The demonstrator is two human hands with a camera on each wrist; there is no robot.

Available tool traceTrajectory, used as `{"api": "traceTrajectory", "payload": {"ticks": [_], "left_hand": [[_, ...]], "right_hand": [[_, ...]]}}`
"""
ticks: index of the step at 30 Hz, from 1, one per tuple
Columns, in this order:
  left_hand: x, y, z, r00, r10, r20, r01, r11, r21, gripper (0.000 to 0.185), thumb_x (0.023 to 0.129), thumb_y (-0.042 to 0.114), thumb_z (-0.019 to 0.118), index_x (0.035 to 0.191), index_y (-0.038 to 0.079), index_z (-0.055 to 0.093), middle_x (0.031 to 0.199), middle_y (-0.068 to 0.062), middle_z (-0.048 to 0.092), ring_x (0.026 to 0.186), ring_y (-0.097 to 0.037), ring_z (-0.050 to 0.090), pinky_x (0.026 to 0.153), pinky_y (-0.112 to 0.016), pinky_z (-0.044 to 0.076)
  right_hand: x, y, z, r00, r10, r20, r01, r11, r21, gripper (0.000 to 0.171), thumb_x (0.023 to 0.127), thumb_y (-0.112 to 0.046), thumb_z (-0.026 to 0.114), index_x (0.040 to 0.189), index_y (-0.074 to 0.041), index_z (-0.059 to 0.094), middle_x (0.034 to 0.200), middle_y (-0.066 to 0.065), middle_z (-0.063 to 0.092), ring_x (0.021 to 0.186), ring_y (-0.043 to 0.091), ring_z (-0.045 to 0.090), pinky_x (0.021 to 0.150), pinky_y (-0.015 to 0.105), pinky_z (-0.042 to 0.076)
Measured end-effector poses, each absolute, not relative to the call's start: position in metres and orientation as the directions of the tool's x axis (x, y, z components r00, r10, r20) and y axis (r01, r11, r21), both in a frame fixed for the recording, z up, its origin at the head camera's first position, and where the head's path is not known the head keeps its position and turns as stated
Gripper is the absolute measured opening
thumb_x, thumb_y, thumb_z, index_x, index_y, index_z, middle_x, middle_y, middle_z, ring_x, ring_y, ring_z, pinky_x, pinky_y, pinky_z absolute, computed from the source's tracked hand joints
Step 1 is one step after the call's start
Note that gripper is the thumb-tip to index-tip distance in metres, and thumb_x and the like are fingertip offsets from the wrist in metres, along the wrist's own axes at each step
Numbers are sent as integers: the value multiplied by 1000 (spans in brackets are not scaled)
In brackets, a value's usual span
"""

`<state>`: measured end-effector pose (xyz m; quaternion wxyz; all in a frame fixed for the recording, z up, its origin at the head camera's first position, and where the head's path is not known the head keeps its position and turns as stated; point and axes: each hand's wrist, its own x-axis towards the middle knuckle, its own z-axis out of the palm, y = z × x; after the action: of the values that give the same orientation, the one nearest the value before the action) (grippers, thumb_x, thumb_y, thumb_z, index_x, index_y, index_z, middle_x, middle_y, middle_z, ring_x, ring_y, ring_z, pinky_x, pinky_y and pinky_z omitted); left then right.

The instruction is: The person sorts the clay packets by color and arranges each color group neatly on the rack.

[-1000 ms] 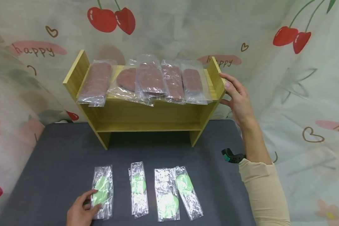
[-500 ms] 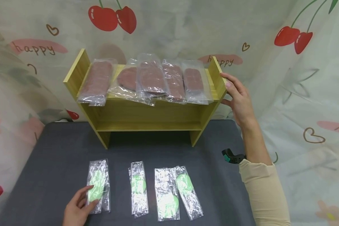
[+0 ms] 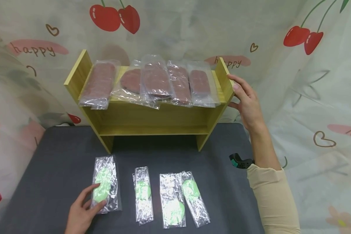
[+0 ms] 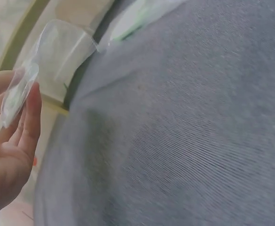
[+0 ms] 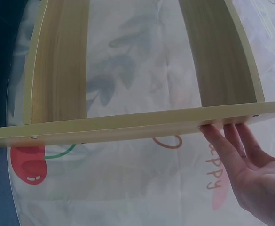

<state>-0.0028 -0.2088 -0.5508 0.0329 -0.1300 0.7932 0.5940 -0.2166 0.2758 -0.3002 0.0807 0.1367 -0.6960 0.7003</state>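
Observation:
My left hand (image 3: 81, 208) pinches a clear, shiny plastic packet (image 3: 112, 195) with green, rounded shapes inside between thumb and fingers. The left wrist view shows that packet (image 4: 62, 52) raised off the dark table, its far end standing out beyond the fingertips. At the right, my right hand (image 3: 248, 105) touches the outer side of the light wooden shelf (image 3: 155, 118). Seen from the right wrist, the fingers (image 5: 224, 146) rest almost straight against the side panel (image 5: 142, 125), not wrapped over it.
Several clear packets of reddish-brown slabs (image 3: 156, 78) lie along the shelf's top board, some overlapping. On the dark table (image 3: 222, 195) lie more green-marked packets, one (image 3: 143, 191) in the middle and two (image 3: 174, 208) further right. A printed curtain (image 3: 175, 29) hangs behind.
My left hand has moved away from me, up the view, bringing the packet nearer the shelf's left leg. The packet turned a little. The right hand stays at the shelf's side.

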Motion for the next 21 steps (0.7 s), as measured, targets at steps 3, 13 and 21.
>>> {"api": "traceTrajectory", "payload": {"ticks": [3,13,21], "left_hand": [[-7,-205,-544,-976,-143,-167,-201,265,943,65,85,14,81,142,12,50,139,-7,41,85,-11,69,66,-28,57],[-25,-198,-521,-995,-98,-25,-51,275,960,63,83,9,81,140,11,54,125,15,57,86,-6,70,61,-29,56],[-36,-196,-505,-999,-41,31,20,241,970,65,82,0,79,140,7,53,111,9,64,85,-9,71,64,-30,58]], "right_hand": [[-216,276,-299,-949,-72,308,-307,-18,-951,38,104,-25,54,140,-13,56,137,12,47,109,27,51,79,34,55],[-217,277,-298,-949,-77,304,-304,-15,-953,39,103,-26,55,140,-13,56,138,12,46,109,27,52,80,34,55],[-216,276,-299,-951,-75,300,-299,-16,-954,38,104,-25,54,140,-14,56,139,10,45,108,26,53,80,35,54]]}}
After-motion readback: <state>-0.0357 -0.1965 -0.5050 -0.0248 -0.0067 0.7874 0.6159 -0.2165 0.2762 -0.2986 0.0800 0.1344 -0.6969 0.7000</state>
